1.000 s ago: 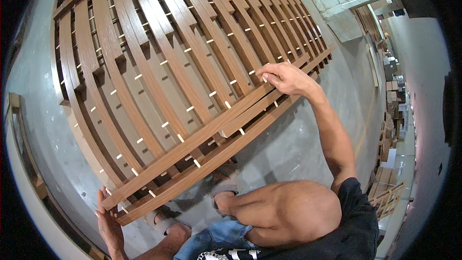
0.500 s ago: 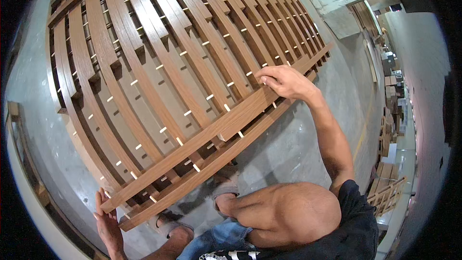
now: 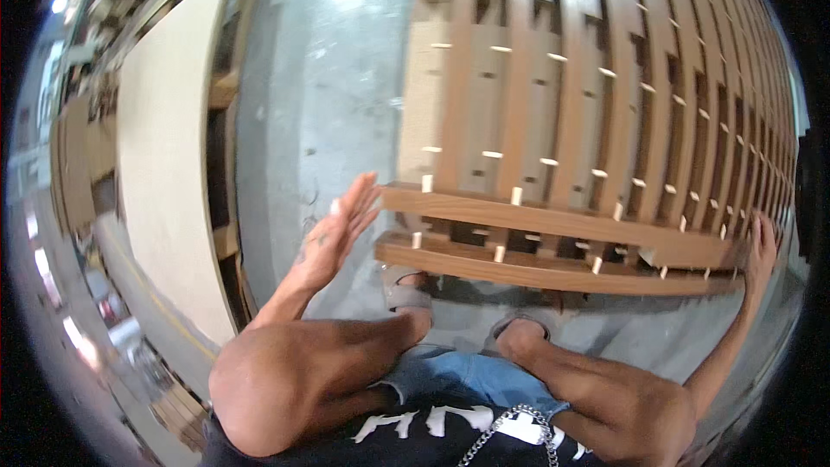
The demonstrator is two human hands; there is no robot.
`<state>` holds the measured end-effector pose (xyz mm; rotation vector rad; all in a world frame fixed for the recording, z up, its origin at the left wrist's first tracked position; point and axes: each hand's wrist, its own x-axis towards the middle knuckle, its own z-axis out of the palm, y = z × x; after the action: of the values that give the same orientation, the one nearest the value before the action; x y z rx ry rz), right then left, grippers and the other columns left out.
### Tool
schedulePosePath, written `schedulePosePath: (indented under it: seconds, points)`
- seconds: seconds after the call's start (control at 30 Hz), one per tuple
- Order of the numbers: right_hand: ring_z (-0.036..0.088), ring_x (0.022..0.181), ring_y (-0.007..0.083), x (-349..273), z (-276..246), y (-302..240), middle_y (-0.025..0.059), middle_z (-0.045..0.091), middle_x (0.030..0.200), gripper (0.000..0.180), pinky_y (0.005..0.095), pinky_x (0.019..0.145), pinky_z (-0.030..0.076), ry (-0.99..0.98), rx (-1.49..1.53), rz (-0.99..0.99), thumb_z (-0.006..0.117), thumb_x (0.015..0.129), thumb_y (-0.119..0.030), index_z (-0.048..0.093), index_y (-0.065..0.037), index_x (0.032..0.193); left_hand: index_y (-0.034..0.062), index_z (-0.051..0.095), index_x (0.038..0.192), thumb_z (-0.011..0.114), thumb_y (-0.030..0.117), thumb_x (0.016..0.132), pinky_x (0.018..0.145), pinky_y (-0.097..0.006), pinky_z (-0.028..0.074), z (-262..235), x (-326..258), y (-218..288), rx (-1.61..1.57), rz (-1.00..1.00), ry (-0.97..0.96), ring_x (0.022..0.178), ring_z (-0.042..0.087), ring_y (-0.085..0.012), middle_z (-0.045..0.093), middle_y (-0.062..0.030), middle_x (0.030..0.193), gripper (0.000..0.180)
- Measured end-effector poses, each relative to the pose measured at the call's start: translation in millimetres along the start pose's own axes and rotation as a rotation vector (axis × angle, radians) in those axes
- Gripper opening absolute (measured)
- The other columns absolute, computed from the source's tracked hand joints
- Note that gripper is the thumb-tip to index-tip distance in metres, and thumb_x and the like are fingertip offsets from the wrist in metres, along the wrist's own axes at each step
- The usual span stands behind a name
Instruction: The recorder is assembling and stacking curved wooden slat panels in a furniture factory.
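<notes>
A brown wood-grain rail [image 3: 553, 223] lies across the near ends of several parallel brown slats [image 3: 571, 130]. Short pale dowels [image 3: 516, 196] stick out along its edge and between the slats. My left hand [image 3: 337, 229] is at the rail's left end, palm toward it and fingers stretched out; whether it touches the wood I cannot tell. Far to the right, my right hand [image 3: 762, 249] rests over the same rail with its fingers across the top, partly blurred near the picture's rim. A second brown rail [image 3: 519, 268] lies parallel, closer to my feet, dowels pointing up from it.
My sandalled feet [image 3: 406, 294] are on the grey concrete floor [image 3: 333, 78] close to the near rail. A long pale board [image 3: 169, 138] on wooden supports stands to the left. Brown cardboard pieces [image 3: 78, 160] are stacked beyond it.
My view has swung left, bringing the left end of the rails toward the middle. My left hand now has its fingers straight beside the rail end; my right hand stays at the rail.
</notes>
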<state>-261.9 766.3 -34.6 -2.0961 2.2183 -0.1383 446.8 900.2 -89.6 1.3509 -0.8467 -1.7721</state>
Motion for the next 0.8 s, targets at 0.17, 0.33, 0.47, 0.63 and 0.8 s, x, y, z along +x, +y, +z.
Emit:
schedulePosePath:
  seconds: [0.17, 0.33, 0.47, 0.63, 0.8]
  points:
    - [0.056, 0.110, 0.0228, 10, 28, 13, 0.0121, 0.061, 0.117, 0.033, 0.0323, 0.095, 0.041, -0.118, -0.010, -0.032, 0.047, 0.100, -0.024, 0.058, 0.001, 0.118, 0.0001, 0.009, 0.149, 0.017, 0.056, 0.098, 0.118, -0.039, 0.013, -2, 12, -30, -0.022, -0.007, 0.100, 0.144, 0.009, -0.0301, 0.009, -0.0159, 0.156, 0.076]
    - [0.055, 0.108, 0.0239, -5, 34, -149, 0.0122, 0.061, 0.114, 0.027, 0.0344, 0.094, 0.041, -0.347, 0.252, -0.236, 0.052, 0.096, -0.019, 0.059, 0.000, 0.114, -0.0027, 0.011, 0.148, 0.009, 0.069, 0.091, 0.118, -0.038, 0.010, -13, 3, -39, -0.071, 0.013, 0.191, 0.144, 0.009, -0.0280, 0.010, -0.0190, 0.155, 0.091]
    - [0.054, 0.112, 0.0343, -24, 16, -223, 0.0153, 0.062, 0.112, 0.039, 0.0482, 0.104, 0.035, -0.464, 0.120, -0.506, 0.069, 0.080, -0.026, 0.060, -0.001, 0.109, -0.0005, 0.006, 0.149, 0.006, 0.065, 0.093, 0.118, -0.038, 0.008, -1, 29, -55, -0.200, 0.015, 0.110, 0.145, 0.006, -0.0252, 0.008, -0.0148, 0.156, 0.086]
    - [0.057, 0.105, 0.0323, -29, 21, -259, 0.0141, 0.063, 0.106, 0.040, 0.0486, 0.105, 0.032, -0.506, 0.120, -0.648, 0.072, 0.071, -0.016, 0.061, 0.000, 0.106, -0.0014, 0.006, 0.148, 0.005, 0.063, 0.094, 0.118, -0.035, 0.008, 3, 23, -36, -0.112, -0.114, 0.032, 0.145, 0.006, -0.0255, 0.007, -0.0163, 0.156, 0.084]
    - [0.059, 0.099, 0.0305, -30, 20, -278, 0.0141, 0.065, 0.101, 0.037, 0.0486, 0.104, 0.033, -0.462, 0.061, -0.698, 0.072, 0.070, -0.012, 0.061, 0.000, 0.103, 0.0089, 0.021, 0.150, 0.010, 0.069, 0.092, 0.108, -0.034, 0.029, 2, 1, -23, 0.042, -0.159, 0.089, 0.141, 0.024, -0.0273, 0.022, -0.0139, 0.154, 0.084]
